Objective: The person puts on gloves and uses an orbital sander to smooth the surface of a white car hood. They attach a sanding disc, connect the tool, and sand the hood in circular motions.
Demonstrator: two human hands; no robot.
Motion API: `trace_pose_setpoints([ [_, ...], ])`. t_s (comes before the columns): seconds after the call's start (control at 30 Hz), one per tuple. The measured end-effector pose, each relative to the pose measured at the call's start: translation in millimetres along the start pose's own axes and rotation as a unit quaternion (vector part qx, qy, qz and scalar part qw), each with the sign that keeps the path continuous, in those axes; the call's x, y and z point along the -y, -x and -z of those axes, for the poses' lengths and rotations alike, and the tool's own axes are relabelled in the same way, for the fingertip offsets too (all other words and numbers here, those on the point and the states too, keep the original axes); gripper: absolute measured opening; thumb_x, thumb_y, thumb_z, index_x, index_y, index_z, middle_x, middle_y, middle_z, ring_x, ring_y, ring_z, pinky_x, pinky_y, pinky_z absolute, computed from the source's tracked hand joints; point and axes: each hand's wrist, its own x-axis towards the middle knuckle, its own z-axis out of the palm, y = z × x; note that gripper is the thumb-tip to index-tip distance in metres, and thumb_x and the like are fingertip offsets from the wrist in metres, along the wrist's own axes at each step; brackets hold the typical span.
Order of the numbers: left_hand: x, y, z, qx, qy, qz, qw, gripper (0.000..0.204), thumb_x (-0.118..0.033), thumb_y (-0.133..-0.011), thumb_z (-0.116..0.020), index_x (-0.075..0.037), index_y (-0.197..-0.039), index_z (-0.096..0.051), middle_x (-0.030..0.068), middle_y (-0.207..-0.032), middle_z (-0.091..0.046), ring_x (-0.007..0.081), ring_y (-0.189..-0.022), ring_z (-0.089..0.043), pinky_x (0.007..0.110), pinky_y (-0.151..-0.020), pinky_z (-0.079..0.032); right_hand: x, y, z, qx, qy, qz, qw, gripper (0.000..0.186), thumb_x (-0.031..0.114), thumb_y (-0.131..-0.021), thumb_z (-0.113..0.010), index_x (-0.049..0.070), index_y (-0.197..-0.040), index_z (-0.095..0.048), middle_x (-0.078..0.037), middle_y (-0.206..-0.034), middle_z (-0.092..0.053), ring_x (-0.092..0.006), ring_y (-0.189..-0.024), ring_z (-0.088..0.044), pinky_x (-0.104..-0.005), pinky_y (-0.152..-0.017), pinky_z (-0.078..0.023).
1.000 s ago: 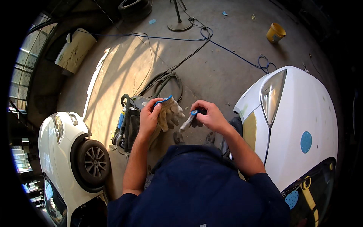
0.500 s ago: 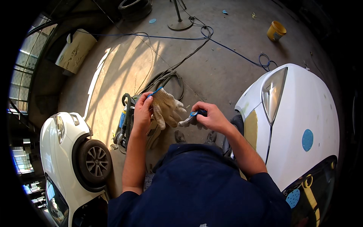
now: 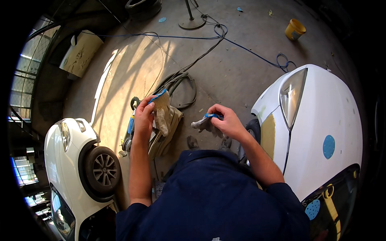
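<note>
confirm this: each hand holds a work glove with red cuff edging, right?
The colour is wrong: the cuff edging is blue, not red, as the head view shows. The left hand does hold one work glove, the right hand another work glove.

From my remote seat I see a grey floor [image 3: 241, 76] spreading right of the pale panel [image 3: 85, 51]. A tall, gridded window [image 3: 36, 74] stands left of that panel; streaked sunlight [image 3: 128, 72] falls below and right of it, with deep shadow [image 3: 76, 16] above.
</note>
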Motion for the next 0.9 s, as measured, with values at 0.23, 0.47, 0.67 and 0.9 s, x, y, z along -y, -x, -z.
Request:
trace_pose_setpoints([
  [0.23,-67.0,-2.8,-4.3,0.100,-0.606,-0.317,0.722,0.041,0.014,-0.079,-0.059,-0.004,-0.114,-0.070,0.0144,-0.118,-0.068,0.0349,-0.104,-0.068,0.040,-0.089,-0.056,-0.5,1.7,-1.1,0.001,0.010,-0.012,1.000,0.019,0.002,-0.084,-0.059,0.001,-0.102,-0.064,0.001,-0.083,-0.061,-0.0070,-0.072,-0.052,-0.0258,-0.066,-0.045],
  [0.47,-116.1,-16.6,-4.2,-0.017,-0.678,-0.402,0.616,0.021,-0.011,-0.076,-0.078,-0.010,-0.097,-0.076,0.0038,-0.106,-0.067,0.0284,-0.098,-0.063,0.040,-0.091,-0.051,-6.2,5.0,-4.8,0.002,0.006,-0.007,1.000,0.020,0.002,-0.083,-0.059,0.000,-0.102,-0.064,0.000,-0.084,-0.061,-0.0077,-0.073,-0.052,-0.0262,-0.067,-0.045],
  [0.67,-132.3,-22.1,2.8,-0.023,-0.616,-0.281,0.736,0.012,-0.013,-0.087,-0.067,-0.001,-0.086,-0.064,0.0102,-0.077,-0.061,0.0251,-0.078,-0.061,0.037,-0.074,-0.048,-9.9,10.3,-4.0,-0.009,0.015,0.005,1.000,0.019,0.003,-0.084,-0.058,0.000,-0.102,-0.064,0.000,-0.084,-0.061,-0.0076,-0.073,-0.052,-0.0262,-0.067,-0.045],
  [0.9,-131.3,-28.1,6.2,0.034,-0.474,-0.182,0.861,0.020,-0.015,-0.098,-0.060,0.003,-0.090,-0.061,0.0013,-0.071,-0.053,0.0072,-0.070,-0.047,0.028,-0.066,-0.043,-11.8,14.5,0.4,-0.009,0.006,-0.013,1.000,0.019,0.003,-0.083,-0.058,0.000,-0.101,-0.064,0.001,-0.082,-0.060,-0.0068,-0.071,-0.051,-0.0263,-0.064,-0.044],
])
